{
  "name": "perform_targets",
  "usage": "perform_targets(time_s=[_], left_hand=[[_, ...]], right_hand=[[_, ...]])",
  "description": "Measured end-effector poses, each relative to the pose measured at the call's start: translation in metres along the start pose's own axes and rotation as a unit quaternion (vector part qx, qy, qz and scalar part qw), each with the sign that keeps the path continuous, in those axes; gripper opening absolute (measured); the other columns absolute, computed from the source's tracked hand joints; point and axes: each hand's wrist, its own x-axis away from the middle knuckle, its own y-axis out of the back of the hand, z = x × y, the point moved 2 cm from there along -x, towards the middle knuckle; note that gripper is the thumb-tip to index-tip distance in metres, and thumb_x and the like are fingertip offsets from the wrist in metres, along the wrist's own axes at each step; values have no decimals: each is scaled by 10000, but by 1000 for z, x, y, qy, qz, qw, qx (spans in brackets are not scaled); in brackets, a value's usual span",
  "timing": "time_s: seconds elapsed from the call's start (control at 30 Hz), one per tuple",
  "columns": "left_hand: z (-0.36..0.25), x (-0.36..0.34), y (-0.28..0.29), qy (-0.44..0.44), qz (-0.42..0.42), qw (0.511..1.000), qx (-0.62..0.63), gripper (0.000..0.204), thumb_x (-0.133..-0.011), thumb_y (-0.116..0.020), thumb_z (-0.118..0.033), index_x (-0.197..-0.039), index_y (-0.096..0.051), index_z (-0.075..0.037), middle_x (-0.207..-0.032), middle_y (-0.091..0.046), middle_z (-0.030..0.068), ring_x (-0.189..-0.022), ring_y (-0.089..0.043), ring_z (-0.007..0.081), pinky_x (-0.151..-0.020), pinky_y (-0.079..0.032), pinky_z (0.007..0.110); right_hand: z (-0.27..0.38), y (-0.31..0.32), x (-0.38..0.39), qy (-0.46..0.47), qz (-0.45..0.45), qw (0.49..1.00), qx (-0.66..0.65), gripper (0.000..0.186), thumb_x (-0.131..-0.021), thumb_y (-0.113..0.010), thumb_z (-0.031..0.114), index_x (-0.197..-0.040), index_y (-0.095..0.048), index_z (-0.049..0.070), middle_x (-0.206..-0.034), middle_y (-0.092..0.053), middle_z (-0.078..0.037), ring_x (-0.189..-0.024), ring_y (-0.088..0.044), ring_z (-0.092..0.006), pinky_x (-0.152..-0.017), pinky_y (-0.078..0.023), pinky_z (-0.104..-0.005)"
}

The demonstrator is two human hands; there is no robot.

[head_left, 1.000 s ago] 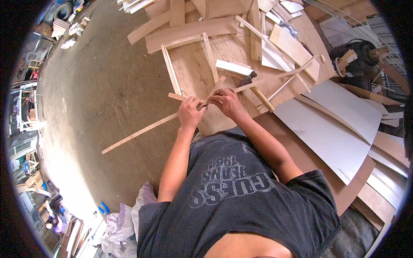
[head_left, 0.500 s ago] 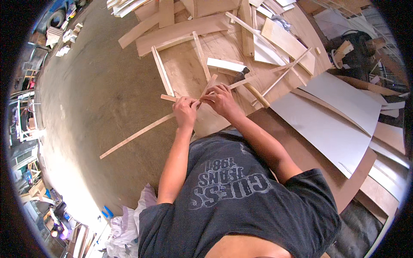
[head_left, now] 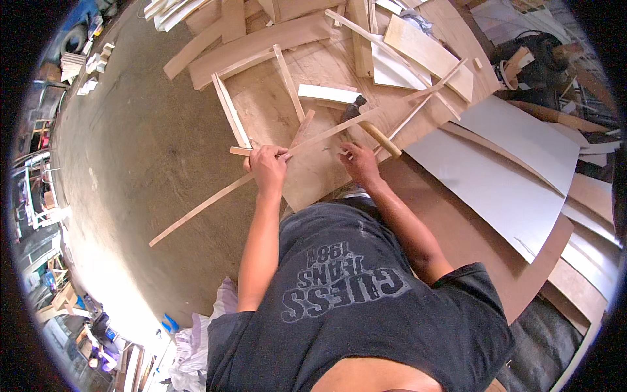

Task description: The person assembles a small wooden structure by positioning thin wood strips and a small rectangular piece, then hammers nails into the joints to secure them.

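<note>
Since the earlier frame, the right hand point(head_left: 359, 162) has come away from the left hand point(head_left: 268, 166), so now they are apart. It is just below the hammer with a black head and a yellow-brown wooden handle point(head_left: 379, 137). Its fingers are bent, but I cannot tell if they pinch something tiny. The left hand is left of the hammer, with its fingers and thumb closed on a long, thin, light brown wooden stick point(head_left: 199, 211). One end of the stick pokes out far left of the hammer, and the other end reaches up by the hammer's head. A frame of thin, pale wooden strips point(head_left: 230, 111) is up and left of the hammer. A white, long block point(head_left: 328, 93) is near the hammer's head. Under the hammer is a big, flat, brown wooden board point(head_left: 313, 179).
</note>
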Motion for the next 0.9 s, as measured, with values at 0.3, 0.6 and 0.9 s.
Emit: perform_targets(time_s=[0.3,0.6,0.9], left_hand=[[-7,1,8,33,32,997,66,92,-814,-838,-101,-903,-816,-97,-919,-715,118,-976,-665,318,-881,-512,461],[-16,6,9,5,8,994,108,103,-816,-797,-31,-910,-754,-27,-911,-705,146,-910,-686,354,-829,-542,454],[1,15,5,-58,-46,982,172,101,-840,-802,-70,-939,-795,-56,-914,-712,115,-911,-686,327,-826,-550,437]], right_hand=[[-3,-44,-13,53,19,995,76,214,-965,-714,220,-1132,-780,103,-1065,-720,-157,-966,-715,-383,-851,-586,-468],[8,-40,-8,31,20,990,138,172,-992,-664,199,-1024,-697,33,-998,-699,-193,-904,-700,-394,-815,-568,-499],[59,-22,5,88,5,994,-68,177,-962,-706,122,-1130,-671,77,-968,-717,-181,-863,-713,-389,-752,-561,-499]])
